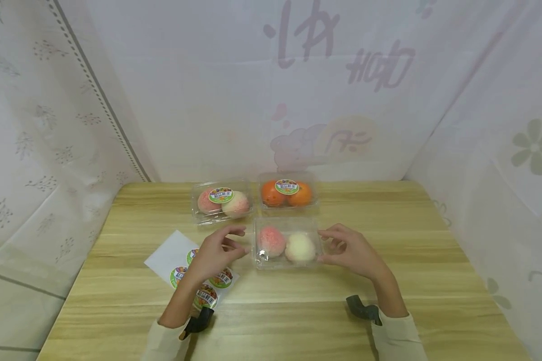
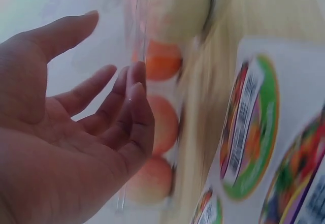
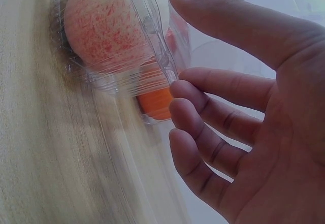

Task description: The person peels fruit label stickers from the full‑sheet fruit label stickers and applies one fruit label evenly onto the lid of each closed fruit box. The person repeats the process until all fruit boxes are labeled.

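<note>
A clear plastic clamshell box (image 1: 287,266) stands mid-table in the head view, holding one pink peach (image 1: 271,241) and one pale peach (image 1: 300,247). No label shows on its lid. My left hand (image 1: 218,253) is just off the box's left side, fingers loosely bent and nothing in them. On the opposite side, my right hand (image 1: 350,250) has its fingertips right at the box's edge, thumb and fingers apart. In the right wrist view the fingertips (image 3: 184,113) lie along the clear rim (image 3: 161,56). Under the left forearm lies a white sheet of round fruit stickers (image 1: 164,254).
Behind, on the left, sits a clear box of peaches (image 1: 200,219) with a round sticker on its lid. Beside it is a stickered box of orange fruit (image 1: 274,194). Patterned cloth (image 1: 198,100) hangs behind the wood-grain table (image 1: 289,321) and along both sides.
</note>
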Demonstrator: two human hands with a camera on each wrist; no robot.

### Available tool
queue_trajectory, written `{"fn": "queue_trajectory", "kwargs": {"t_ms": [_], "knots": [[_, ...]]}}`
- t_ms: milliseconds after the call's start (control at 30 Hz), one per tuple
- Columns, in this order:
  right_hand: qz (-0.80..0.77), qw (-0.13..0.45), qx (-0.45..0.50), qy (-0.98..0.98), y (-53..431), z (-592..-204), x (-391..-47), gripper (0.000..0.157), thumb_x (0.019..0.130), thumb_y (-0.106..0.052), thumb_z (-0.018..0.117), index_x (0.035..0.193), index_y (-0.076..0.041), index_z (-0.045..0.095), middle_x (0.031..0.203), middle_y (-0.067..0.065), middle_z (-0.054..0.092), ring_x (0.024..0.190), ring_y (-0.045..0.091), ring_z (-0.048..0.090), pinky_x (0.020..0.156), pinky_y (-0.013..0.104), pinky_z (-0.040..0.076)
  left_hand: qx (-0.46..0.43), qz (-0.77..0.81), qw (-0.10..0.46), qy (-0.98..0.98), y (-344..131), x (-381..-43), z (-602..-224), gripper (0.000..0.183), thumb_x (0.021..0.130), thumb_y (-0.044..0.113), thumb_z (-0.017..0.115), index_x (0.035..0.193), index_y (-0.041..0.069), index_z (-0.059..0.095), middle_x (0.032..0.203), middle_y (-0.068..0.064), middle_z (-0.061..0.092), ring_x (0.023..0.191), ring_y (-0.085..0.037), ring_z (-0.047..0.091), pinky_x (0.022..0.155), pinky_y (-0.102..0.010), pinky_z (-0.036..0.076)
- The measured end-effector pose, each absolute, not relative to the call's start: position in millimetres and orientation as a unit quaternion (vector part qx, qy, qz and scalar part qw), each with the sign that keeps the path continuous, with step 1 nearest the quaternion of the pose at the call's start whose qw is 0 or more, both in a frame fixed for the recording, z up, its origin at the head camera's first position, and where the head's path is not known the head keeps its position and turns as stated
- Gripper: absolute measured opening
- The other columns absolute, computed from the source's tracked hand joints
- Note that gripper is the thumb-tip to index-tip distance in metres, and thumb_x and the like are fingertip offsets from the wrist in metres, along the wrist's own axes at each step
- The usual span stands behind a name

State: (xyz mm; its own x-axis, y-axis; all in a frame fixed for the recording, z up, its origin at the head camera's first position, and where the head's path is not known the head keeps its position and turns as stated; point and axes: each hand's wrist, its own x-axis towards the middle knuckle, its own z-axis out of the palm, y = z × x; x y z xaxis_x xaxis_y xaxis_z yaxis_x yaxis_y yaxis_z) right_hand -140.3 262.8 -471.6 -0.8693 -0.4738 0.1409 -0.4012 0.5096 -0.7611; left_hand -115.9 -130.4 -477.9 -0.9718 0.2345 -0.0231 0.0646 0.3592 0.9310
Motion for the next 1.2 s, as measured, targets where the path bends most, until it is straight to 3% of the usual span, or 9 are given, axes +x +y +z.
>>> {"fn": "queue_trajectory", "kwargs": {"t_ms": [300, 500, 800, 933, 1033, 1167, 1200], "knots": [[-0.432, 0.049, -0.250, 0.865, 263.0, -469.9, -140.5, 0.064, 0.086, -0.019, 0.098, 0.140, 0.003, 0.072, 0.122, 0.007, 0.071, 0.095, 0.026, 0.066, 0.082, 0.041, 0.063, 0.089, 0.504, 0.096, 0.854, -180.1, -116.6, -471.5, 0.040, 0.100, 0.022, 0.082, 0.132, 0.000, 0.071, 0.121, -0.011, 0.076, 0.107, -0.028, 0.074, 0.082, -0.039, 0.061], [-0.433, 0.047, -0.254, 0.863, 262.4, -468.1, -139.7, 0.063, 0.086, -0.017, 0.097, 0.140, 0.003, 0.072, 0.121, 0.008, 0.071, 0.094, 0.028, 0.066, 0.081, 0.040, 0.063, 0.040, 0.463, 0.088, 0.881, -211.1, -115.5, -464.3, 0.034, 0.099, 0.021, 0.082, 0.124, 0.000, 0.073, 0.110, -0.009, 0.076, 0.105, -0.032, 0.074, 0.079, -0.039, 0.061], [-0.438, 0.047, -0.255, 0.861, 262.3, -468.0, -139.8, 0.062, 0.086, -0.015, 0.097, 0.139, 0.003, 0.072, 0.121, 0.009, 0.072, 0.094, 0.027, 0.066, 0.082, 0.040, 0.063, -0.028, 0.435, 0.016, 0.900, -260.0, -108.1, -473.3, 0.049, 0.101, 0.024, 0.082, 0.141, -0.001, 0.066, 0.132, -0.021, 0.072, 0.123, -0.044, 0.067, 0.098, -0.056, 0.057], [-0.439, 0.054, -0.252, 0.861, 262.2, -468.3, -140.5, 0.061, 0.087, -0.017, 0.096, 0.140, 0.003, 0.072, 0.121, 0.008, 0.071, 0.096, 0.026, 0.066, 0.083, 0.040, 0.062, -0.041, 0.439, -0.012, 0.897, -268.5, -99.1, -470.9, 0.053, 0.102, 0.027, 0.082, 0.144, -0.001, 0.065, 0.136, -0.023, 0.070, 0.126, -0.043, 0.066, 0.097, -0.031, 0.057], [-0.438, 0.054, -0.250, 0.862, 262.9, -469.0, -140.6, 0.059, 0.088, -0.016, 0.096, 0.139, 0.002, 0.073, 0.121, 0.008, 0.071, 0.095, 0.028, 0.066, 0.083, 0.040, 0.062, -0.042, 0.436, -0.025, 0.899, -268.9, -89.9, -471.9, 0.052, 0.102, 0.026, 0.083, 0.142, -0.002, 0.065, 0.137, -0.023, 0.070, 0.128, -0.042, 0.065, 0.097, -0.029, 0.057], [-0.435, 0.050, -0.251, 0.863, 264.2, -469.5, -140.7, 0.057, 0.088, -0.015, 0.096, 0.138, 0.000, 0.074, 0.120, 0.007, 0.071, 0.095, 0.028, 0.067, 0.082, 0.039, 0.062, -0.040, 0.428, -0.017, 0.903, -271.2, -77.4, -480.3, 0.057, 0.100, 0.029, 0.085, 0.143, -0.002, 0.065, 0.142, -0.026, 0.067, 0.132, -0.046, 0.062, 0.104, -0.058, 0.056], [-0.436, 0.050, -0.251, 0.863, 264.5, -469.4, -140.6, 0.057, 0.087, -0.015, 0.096, 0.138, 0.000, 0.074, 0.120, 0.007, 0.071, 0.095, 0.028, 0.067, 0.082, 0.039, 0.062, -0.039, 0.425, -0.014, 0.904, -272.5, -74.9, -483.0, 0.059, 0.099, 0.029, 0.086, 0.143, -0.003, 0.064, 0.143, -0.027, 0.066, 0.132, -0.047, 0.061, 0.104, -0.060, 0.056]]}}
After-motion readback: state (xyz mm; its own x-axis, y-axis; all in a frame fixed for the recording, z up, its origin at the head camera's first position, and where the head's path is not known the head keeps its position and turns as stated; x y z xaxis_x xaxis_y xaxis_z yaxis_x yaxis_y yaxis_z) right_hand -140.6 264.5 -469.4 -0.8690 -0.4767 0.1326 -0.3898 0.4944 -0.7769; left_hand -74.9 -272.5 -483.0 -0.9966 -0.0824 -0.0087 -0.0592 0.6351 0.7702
